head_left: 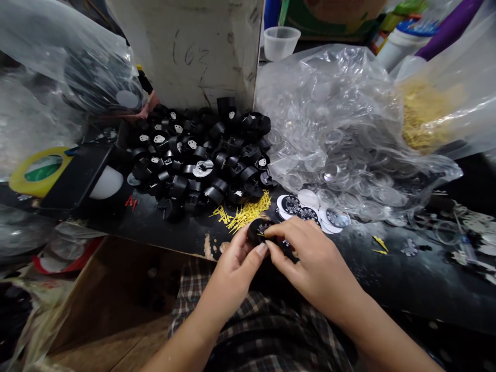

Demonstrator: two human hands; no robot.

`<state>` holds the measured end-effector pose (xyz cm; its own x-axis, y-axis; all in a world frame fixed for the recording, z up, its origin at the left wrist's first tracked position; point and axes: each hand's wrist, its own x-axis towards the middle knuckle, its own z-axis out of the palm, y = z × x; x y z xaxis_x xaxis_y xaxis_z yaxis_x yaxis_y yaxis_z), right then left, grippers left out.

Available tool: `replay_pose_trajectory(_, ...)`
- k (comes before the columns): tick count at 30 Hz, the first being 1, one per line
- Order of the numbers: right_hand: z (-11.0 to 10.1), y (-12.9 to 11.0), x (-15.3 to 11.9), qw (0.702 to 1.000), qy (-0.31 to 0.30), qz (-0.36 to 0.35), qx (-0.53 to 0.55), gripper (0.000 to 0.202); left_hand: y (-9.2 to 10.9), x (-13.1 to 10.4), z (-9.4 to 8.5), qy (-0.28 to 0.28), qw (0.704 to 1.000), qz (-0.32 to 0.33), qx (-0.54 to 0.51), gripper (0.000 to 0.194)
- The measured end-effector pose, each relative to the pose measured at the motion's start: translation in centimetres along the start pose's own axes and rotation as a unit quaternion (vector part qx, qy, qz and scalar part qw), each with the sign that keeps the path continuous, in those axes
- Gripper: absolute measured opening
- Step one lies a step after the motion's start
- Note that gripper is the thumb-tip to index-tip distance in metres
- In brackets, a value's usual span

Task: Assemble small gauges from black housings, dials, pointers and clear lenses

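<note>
My left hand is closed around a small round black gauge, with its marked dial face tilted up. A thin yellow needle lies across that face. My right hand pinches at the needle, thumb and forefinger together on the gauge's right side; the fingers hide part of the dial. Just beyond my hands are a pile of loose yellow needles and a spread of black-and-white dial discs. Behind them is a heap of black round housings.
A plastic bag of clear round covers spreads over the right of the bench, beside a bag of yellow needles. At left lie red needles and a yellow tape roll. An open carton sits below the bench edge.
</note>
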<state>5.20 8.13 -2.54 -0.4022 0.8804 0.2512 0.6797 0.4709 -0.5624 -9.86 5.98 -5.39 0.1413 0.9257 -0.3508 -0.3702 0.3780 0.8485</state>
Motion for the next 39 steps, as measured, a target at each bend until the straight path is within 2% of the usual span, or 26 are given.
replay_pose_trajectory(3, 0.3, 0.0, 0.5, 0.997, -0.001, -0.031, -0.069, 0.012, -0.1, -0.2, 0.0, 0.018, 0.999, 0.004, 0.044, 0.037)
replay_pose_trajectory(6, 0.6, -0.6, 0.9, 0.997, 0.004, -0.023, -0.077, 0.015, -0.6, -0.4, 0.3, 0.074, 0.996, -0.041, -0.004, 0.035)
replay_pose_trajectory(9, 0.7, -1.2, 1.1, 0.998, 0.02, 0.037, -0.04, 0.012, -1.6, -0.3, 0.5, 0.141, 0.981, -0.105, -0.086, 0.036)
replay_pose_trajectory(10, 0.6, -1.2, 1.0, 0.997, 0.017, 0.065, -0.025, 0.011, -1.9, -0.2, 0.5, 0.155, 0.979, -0.105, -0.084, 0.037)
replay_pose_trajectory(12, 0.0, -0.6, 0.8, 0.994, -0.015, 0.104, 0.019, 0.01, -2.4, 0.1, 0.4, 0.147, 0.986, -0.071, -0.038, 0.038)
replay_pose_trajectory(14, -1.1, 1.1, 0.6, 0.989, -0.045, 0.117, 0.079, 0.01, -2.5, 0.4, 0.5, 0.098, 0.994, -0.039, 0.007, 0.04)
replay_pose_trajectory(16, -2.4, 3.8, 0.6, 0.986, -0.01, 0.144, 0.079, 0.015, -2.5, 0.8, 0.6, 0.063, 0.998, -0.028, 0.007, 0.041)
replay_pose_trajectory(18, -3.4, 6.9, 1.0, 0.973, 0.067, 0.217, -0.034, 0.021, -2.5, 1.1, 0.8, 0.062, 0.998, -0.02, -0.011, 0.041)
replay_pose_trajectory(20, -4.0, 9.5, 1.5, 0.957, 0.06, 0.257, -0.12, 0.029, -2.5, 1.3, 1.0, 0.063, 0.998, -0.008, 0.001, 0.041)
replay_pose_trajectory(22, -4.1, 10.9, 1.8, 0.955, 0.033, 0.261, -0.138, 0.036, -2.6, 1.4, 1.1, 0.051, 0.998, -0.005, 0.03, 0.041)
replay_pose_trajectory(25, -3.9, 11.4, 1.8, 0.957, 0.033, 0.265, -0.115, 0.038, -2.5, 1.4, 1.2, 0.046, 0.998, -0.01, 0.033, 0.041)
replay_pose_trajectory(31, -4.4, 11.1, 0.3, 0.947, 0.089, 0.308, 0.008, 0.039, -2.5, 1.5, 1.2, 0.056, 0.998, -0.016, -0.013, 0.038)
replay_pose_trajectory(34, -4.1, 9.8, -0.3, 0.933, 0.098, 0.313, 0.149, 0.042, -2.8, 1.6, 1.1, 0.058, 0.998, -0.01, -0.015, 0.036)
replay_pose_trajectory(37, -3.5, 7.5, -0.4, 0.87, 0.091, 0.317, 0.367, 0.04, -3.1, 1.7, 0.8, 0.046, 0.999, -0.004, -0.026, 0.036)
replay_pose_trajectory(39, -3.1, 6.2, -0.3, 0.834, 0.078, 0.318, 0.445, 0.037, -3.2, 1.7, 0.5, 0.03, 0.999, -0.008, -0.037, 0.036)
